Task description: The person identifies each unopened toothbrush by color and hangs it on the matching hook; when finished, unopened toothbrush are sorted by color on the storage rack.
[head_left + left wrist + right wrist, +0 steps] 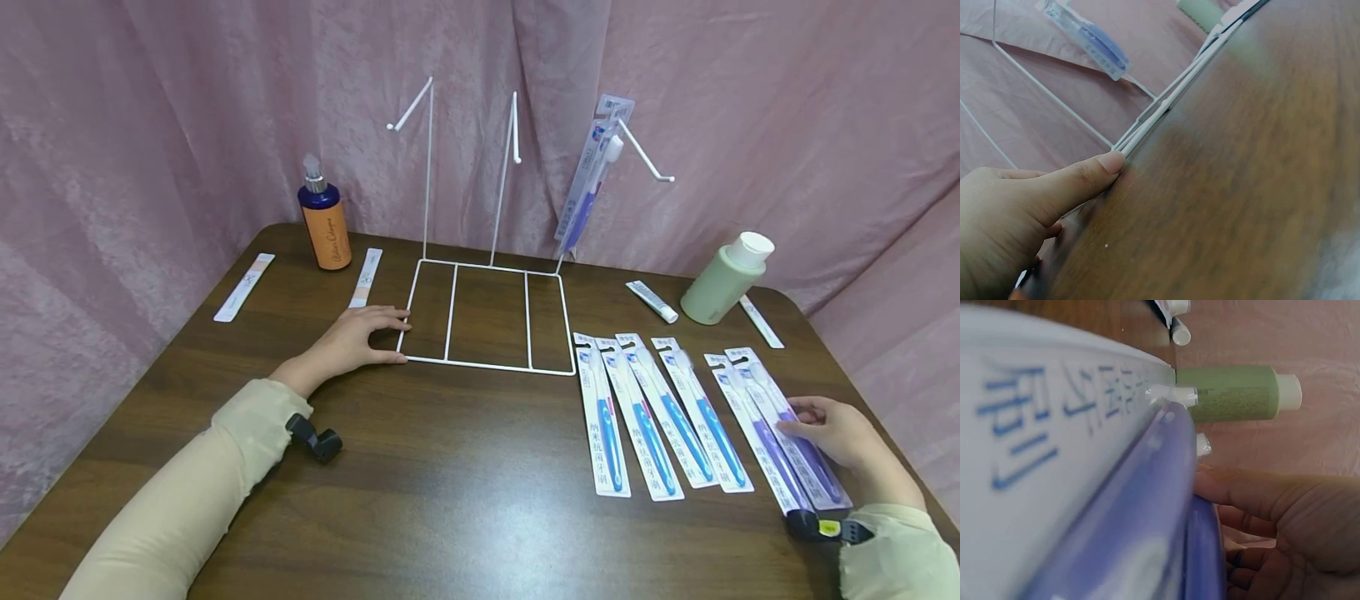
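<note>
- Far left of the tabletop (450,500): two flat white sachet strips (244,287) and an orange pump bottle (325,225), well apart from the work.
- Left hand (352,342): lies flat, fingers straight and relaxed, thumb tip pressing the front-left corner of the white wire rack (487,317). Holds nothing; looks like it is steadying the base. The left wrist view shows the same thumb (1094,172) against the wire.
- Rack hooks: left and middle pegs bare. The right peg carries one hung toothbrush pack (592,175), purple handle.
- So by my read: one pack hung, the rest to go.
- Right of the rack base: four blue-handled packs (660,417) lie side by side, untouched.
- Next over: two purple-handled packs (780,433), overlapping, at the right edge.
- Right hand (832,429): fingers curled onto the outer purple pack. The right wrist view has the pack pressed against the fingers (1241,494), close up and blurred, so it reads as a grip. Whether the pack is already off the tabletop I cannot tell.
- Behind the packs: a small white tube (652,301), a green bottle (723,281) with a white cap, another white strip (761,322). Not in play.
- Judgement: early stage; six packs left on the tabletop, one of them in hand.
</note>
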{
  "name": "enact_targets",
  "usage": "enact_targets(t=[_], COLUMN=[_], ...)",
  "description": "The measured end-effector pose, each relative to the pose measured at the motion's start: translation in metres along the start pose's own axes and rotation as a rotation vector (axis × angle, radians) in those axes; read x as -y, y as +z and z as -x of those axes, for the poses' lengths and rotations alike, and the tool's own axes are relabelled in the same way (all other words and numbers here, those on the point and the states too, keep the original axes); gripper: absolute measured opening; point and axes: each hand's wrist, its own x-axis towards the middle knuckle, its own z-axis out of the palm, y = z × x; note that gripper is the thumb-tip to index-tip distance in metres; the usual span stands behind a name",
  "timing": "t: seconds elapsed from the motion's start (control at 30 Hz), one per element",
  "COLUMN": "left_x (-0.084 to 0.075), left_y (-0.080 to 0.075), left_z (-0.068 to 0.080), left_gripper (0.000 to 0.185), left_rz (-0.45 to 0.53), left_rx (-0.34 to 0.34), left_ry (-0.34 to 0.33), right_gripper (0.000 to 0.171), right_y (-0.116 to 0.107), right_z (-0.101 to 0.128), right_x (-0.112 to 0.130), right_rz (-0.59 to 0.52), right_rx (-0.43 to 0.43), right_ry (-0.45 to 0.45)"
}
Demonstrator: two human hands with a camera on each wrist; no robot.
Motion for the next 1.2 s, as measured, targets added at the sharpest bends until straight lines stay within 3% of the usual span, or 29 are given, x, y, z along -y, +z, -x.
enact_targets(t=[0.53,1.2], left_x=[-0.003,-0.002], left_y=[0.0,-0.001], left_z=[0.0,0.001], left_gripper=[0.056,0.055], left_rz=[0.01,0.005], left_rx=[0.005,-0.002], left_ry=[-0.003,-0.006], right_gripper=[0.058,0.051], right_y=[-0.023,-0.064], right_z=[0.016,0.016], right_x=[0.003,0.065], right_rz=[-0.052,-0.075], right_rx=[-0.144,-0.316], right_ry=[0.013,-0.125])
